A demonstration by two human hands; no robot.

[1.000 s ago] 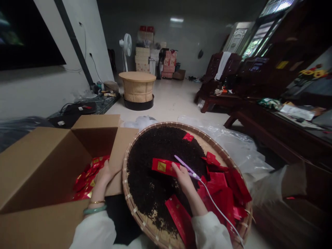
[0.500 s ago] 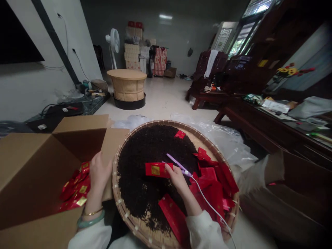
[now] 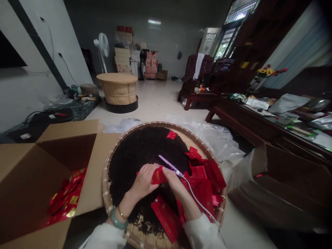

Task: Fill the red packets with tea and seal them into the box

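Observation:
Over the loose dark tea leaves [image 3: 137, 148], my left hand [image 3: 144, 178] and my right hand [image 3: 169, 176] both grip one small red packet [image 3: 158, 175]. The left fingers wrap over its left part and hide much of it; the right thumb and fingers close on its right end. Just behind the right hand lies a lilac flat iron [image 3: 168, 164] with a white cord. A long red pouch [image 3: 167, 219] rests on the leaves below my hands. Many more red pouches [image 3: 202, 180] pile up at the right side of the round bamboo tray [image 3: 106, 186].
On the left, an open cardboard box [image 3: 85, 186] holds red packets [image 3: 68, 199]. A single red packet [image 3: 171, 134] lies at the tray's far side. Clear plastic sheeting [image 3: 215, 135] spreads behind the tray, and another open box [image 3: 259, 193] stands at the right.
My left hand has moved right from the cardboard box to the red packet and taken hold of it alongside my right hand. The view has turned slightly right.

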